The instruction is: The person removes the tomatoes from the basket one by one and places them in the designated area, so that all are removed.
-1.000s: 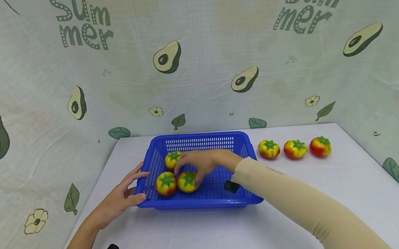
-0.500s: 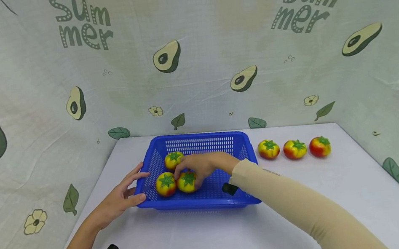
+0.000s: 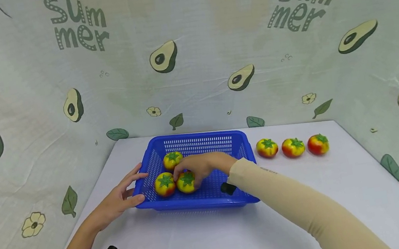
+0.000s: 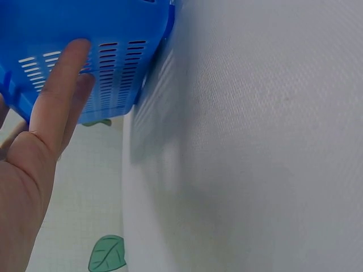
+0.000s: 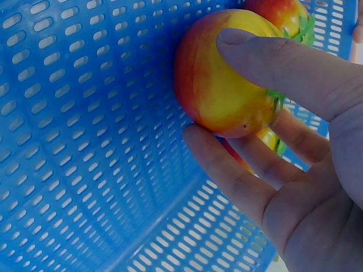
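Note:
A blue perforated basket (image 3: 195,203) stands on the table, with three red-and-yellow tomatoes topped by green leaves at its left end. My right hand (image 3: 194,168) reaches in from the right and grips the front right tomato (image 3: 186,182). In the right wrist view, thumb and fingers lie round that tomato (image 5: 221,79). Beside it are the front left tomato (image 3: 164,184) and the rear tomato (image 3: 172,160). My left hand (image 3: 118,197) rests on the basket's left end with its fingers extended. The left wrist view shows fingers lying against the outer wall (image 4: 122,34).
On the table (image 3: 291,205) right of the basket, three more tomatoes stand in a row: a left one (image 3: 267,148), a middle one (image 3: 293,148) and a right one (image 3: 318,144). A printed cloth (image 3: 193,27) hangs behind and along both sides.
My right hand has lowered a little and closed round the front right tomato. The left hand stays at the basket's left end. The head view has shifted slightly.

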`<state>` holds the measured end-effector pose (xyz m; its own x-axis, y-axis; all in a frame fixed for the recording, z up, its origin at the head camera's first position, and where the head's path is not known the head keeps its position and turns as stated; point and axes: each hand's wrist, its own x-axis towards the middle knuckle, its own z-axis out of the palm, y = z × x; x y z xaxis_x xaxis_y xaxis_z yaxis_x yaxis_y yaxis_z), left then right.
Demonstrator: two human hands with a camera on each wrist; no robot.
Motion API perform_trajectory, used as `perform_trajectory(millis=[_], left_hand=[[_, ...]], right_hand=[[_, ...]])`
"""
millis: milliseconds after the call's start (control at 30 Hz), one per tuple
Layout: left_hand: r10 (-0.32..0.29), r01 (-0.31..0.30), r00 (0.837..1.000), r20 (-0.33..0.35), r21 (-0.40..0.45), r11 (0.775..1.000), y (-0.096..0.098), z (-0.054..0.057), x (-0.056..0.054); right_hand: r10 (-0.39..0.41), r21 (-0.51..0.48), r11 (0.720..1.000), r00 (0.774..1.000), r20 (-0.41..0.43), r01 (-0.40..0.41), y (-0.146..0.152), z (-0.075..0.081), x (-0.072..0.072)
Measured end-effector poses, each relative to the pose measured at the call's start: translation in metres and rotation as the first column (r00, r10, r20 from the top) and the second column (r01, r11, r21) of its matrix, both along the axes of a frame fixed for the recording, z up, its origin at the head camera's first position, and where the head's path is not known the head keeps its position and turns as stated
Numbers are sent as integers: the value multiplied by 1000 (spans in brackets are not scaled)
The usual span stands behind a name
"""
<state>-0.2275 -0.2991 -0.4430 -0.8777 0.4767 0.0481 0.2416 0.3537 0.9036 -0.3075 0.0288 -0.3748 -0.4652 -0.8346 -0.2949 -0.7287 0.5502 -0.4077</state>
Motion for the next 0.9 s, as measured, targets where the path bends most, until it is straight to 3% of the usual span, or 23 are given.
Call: perform_trajectory(millis=[167,533,900], left_hand=[[4,-4,1000,6,1,1000,1,1,0],[26,-26,1000,12,-7,1000,1,4,1],[10,-10,1000,13,1,1000,-1,2,0]], right_hand=[[-3,-1,1000,1000,-30,3,6,9,-1],[-55,-75,996,998,-38,52,34,44,3],[-68,-120,991,996,-63,60,72,68,3]])
